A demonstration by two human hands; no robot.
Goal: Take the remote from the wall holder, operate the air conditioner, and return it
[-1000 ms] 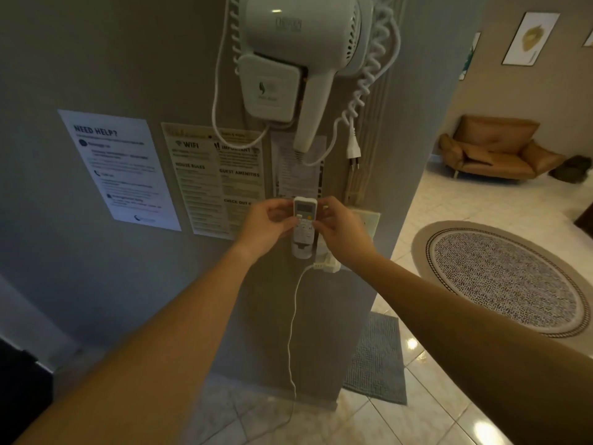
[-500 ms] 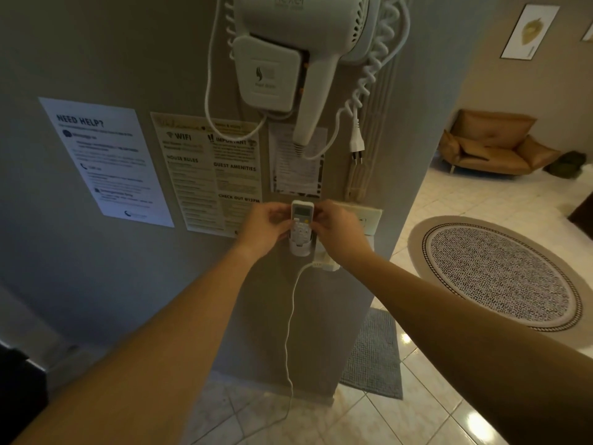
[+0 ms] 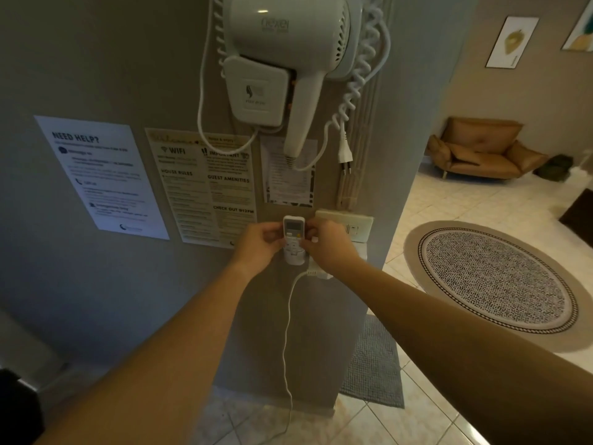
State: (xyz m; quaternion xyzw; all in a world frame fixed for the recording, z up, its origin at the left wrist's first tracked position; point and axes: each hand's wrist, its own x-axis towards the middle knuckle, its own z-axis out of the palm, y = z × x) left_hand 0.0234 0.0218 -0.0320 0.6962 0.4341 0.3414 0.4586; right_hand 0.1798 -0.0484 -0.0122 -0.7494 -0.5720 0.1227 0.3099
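A small white remote [image 3: 293, 231] with a grey screen stands upright in its white wall holder [image 3: 294, 257] on the grey wall. My left hand [image 3: 258, 245] pinches the remote's left edge. Its right edge is pinched by my right hand [image 3: 330, 247]. The remote's lower end sits inside the holder cup. No air conditioner is in view.
A white wall hair dryer [image 3: 285, 62] with a coiled cord hangs above. Printed notices [image 3: 205, 184] are stuck to the wall at left. A beige socket plate [image 3: 353, 224] and a plugged charger with a white cable [image 3: 287, 332] lie right and below. A round rug [image 3: 494, 277] and a brown sofa [image 3: 481, 149] are at right.
The remote has slid down a little into the holder, both hands moving with it. My view has drifted slightly closer to the wall.
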